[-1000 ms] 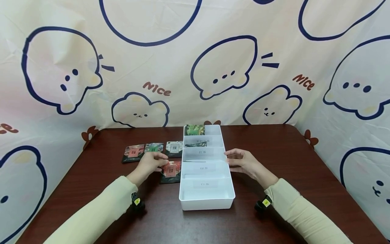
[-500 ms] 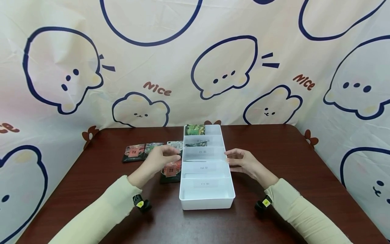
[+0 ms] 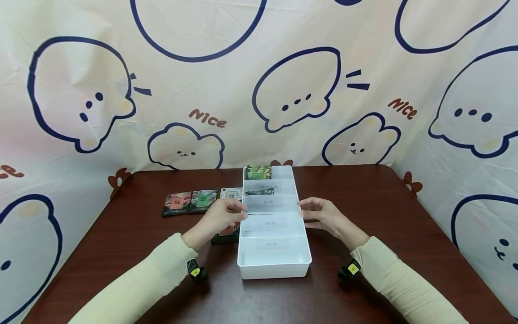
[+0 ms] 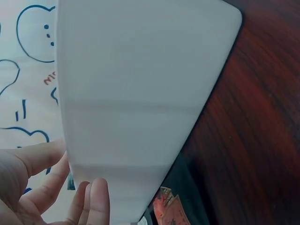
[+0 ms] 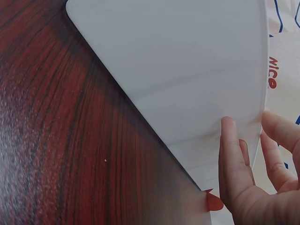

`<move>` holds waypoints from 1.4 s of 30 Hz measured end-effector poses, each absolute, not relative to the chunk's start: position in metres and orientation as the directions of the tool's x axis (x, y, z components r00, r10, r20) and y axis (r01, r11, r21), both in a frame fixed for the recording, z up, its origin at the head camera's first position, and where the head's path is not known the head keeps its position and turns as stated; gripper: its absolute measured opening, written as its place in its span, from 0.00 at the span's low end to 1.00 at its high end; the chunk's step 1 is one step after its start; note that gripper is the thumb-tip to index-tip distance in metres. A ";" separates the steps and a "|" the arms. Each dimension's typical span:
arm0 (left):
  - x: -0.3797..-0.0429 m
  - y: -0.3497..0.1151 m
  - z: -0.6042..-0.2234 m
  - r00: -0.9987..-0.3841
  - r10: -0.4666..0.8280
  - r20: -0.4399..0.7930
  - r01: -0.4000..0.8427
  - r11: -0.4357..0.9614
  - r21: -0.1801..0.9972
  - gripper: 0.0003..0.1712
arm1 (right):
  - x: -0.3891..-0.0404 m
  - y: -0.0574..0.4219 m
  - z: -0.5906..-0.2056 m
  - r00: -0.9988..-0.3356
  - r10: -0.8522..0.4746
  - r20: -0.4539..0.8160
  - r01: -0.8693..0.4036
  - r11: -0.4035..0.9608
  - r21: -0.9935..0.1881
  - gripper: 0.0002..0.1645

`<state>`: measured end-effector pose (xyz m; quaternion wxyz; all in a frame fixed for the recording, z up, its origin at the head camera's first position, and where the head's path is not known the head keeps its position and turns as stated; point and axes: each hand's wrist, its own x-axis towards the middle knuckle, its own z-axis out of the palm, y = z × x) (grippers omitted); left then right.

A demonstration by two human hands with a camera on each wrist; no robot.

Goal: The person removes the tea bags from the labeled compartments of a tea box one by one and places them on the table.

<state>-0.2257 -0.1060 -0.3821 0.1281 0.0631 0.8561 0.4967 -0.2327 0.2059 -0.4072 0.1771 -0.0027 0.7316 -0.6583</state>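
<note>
A long white divided box stands between my two hands, its compartments carrying printed labels. My left hand is at its left rim; in the left wrist view the thumb is by the rim and the fingertips lie against the outer wall. On the opposite side, my right hand touches the wall with fairly straight fingers, thumb at the rim. A green tea sachet sits in the farthest compartment, and a darker sachet shows in the one before it. Under my left hand, a red-and-black tea sachet is partly hidden.
Left of the box, a red tea sachet, a green tea sachet and a pale tea sachet lie in a row on the dark wooden table. A cartoon-printed cloth hangs behind the table.
My left hand has moved right from beside the near red sachet to the box's left rim, uncovering the green sachet again. The right hand and the box have stayed in place.
</note>
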 end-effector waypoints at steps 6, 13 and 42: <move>-0.226 -0.103 -0.385 -0.961 0.226 -0.161 -0.019 0.525 0.851 0.08 | -0.233 0.205 -0.407 -0.936 -0.241 -0.256 0.229 0.131 -0.964 0.25; -0.228 -0.101 -0.386 -0.963 0.233 -0.133 0.019 0.553 0.833 0.05 | -0.233 0.206 -0.406 -0.937 -0.235 -0.258 0.233 0.131 -0.964 0.26; -0.228 -0.104 -0.359 -0.977 0.189 0.096 0.155 0.325 0.933 0.08 | -0.232 0.205 -0.406 -0.937 -0.236 -0.257 0.230 0.138 -0.963 0.27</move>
